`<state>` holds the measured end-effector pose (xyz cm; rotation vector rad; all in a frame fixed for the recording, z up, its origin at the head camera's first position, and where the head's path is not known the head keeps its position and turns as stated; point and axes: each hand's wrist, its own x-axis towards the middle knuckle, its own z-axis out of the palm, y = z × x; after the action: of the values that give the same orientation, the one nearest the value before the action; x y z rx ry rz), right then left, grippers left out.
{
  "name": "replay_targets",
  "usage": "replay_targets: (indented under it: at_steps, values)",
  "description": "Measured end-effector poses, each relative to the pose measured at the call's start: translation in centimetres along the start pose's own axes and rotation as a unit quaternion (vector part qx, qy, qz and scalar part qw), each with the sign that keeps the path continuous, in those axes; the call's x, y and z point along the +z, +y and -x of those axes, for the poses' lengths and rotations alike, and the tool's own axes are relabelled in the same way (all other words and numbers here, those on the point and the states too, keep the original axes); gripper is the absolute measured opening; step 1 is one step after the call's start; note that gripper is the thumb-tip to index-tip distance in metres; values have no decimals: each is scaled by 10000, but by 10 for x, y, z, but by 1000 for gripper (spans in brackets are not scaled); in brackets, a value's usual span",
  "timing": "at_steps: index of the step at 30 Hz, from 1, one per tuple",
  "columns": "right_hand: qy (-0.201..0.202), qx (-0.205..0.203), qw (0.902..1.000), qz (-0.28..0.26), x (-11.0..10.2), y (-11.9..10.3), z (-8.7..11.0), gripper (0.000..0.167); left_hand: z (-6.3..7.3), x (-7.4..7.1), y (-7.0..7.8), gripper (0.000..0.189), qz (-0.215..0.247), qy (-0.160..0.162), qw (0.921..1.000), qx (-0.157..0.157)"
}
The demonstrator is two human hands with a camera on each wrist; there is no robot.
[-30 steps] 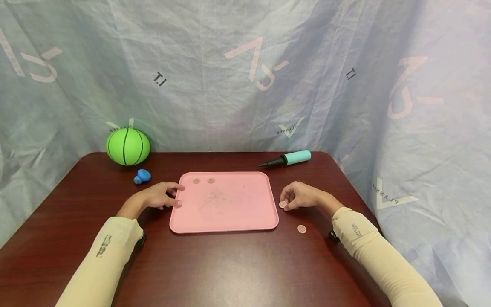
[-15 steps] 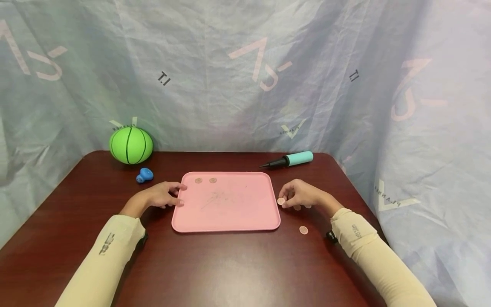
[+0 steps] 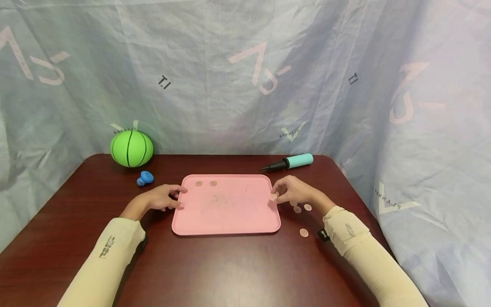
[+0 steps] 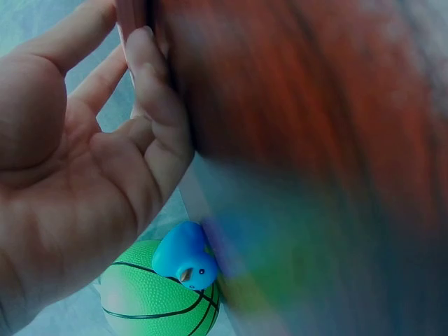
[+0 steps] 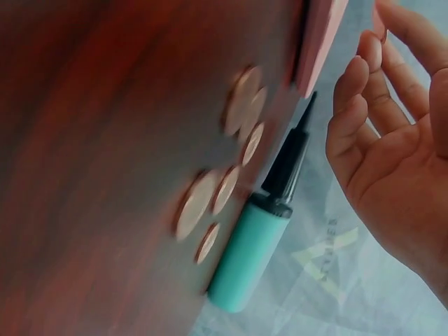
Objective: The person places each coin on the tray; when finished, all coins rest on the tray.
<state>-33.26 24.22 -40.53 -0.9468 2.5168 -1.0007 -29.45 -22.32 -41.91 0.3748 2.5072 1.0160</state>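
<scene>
A pink tray [image 3: 226, 213] lies in the middle of the dark wooden table, with two copper coins [image 3: 198, 183] near its far left corner. My right hand [image 3: 274, 194] pinches another coin [image 3: 273, 197] between thumb and fingers just above the tray's right edge. Three more coins lie on the table beside that hand: two close together [image 3: 297, 209] and one nearer me [image 3: 304, 232]. My left hand [image 3: 179, 197] rests with relaxed fingers against the tray's left edge. In the left wrist view its fingers [image 4: 150, 91] are loosely spread and hold nothing.
A green ball [image 3: 131, 148] sits at the table's far left corner, with a small blue toy [image 3: 144, 178] in front of it. A teal and black hand pump [image 3: 289, 162] lies behind the tray on the right. A pale printed sheet hangs behind the table.
My right hand has lifted the coin and moved left, from the table beside the tray to over its right edge. Two coins now show where it was. The left hand has stayed put.
</scene>
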Motion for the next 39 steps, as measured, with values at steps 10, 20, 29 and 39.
replay_targets:
  at_steps: [10, 20, 29, 39]
  values:
    - [264, -217, 9983, 479, 13, -16, -33, 14, -1, 0, 0, 63, -8, 16, 10000, 20]
    - [644, 52, 9962, 577, 25, -19, -68, 18, -1, 1, 0, 62, -41, -11, 10000, -52]
    - [735, 115, 9944, 755, 29, -26, -85, 18, 0, 1, 1, 63, -88, -3, 9999, -88]
    - [944, 379, 9901, 970, 32, -36, -95, 18, -2, 0, 1, 63, -137, -1, 9999, -83]
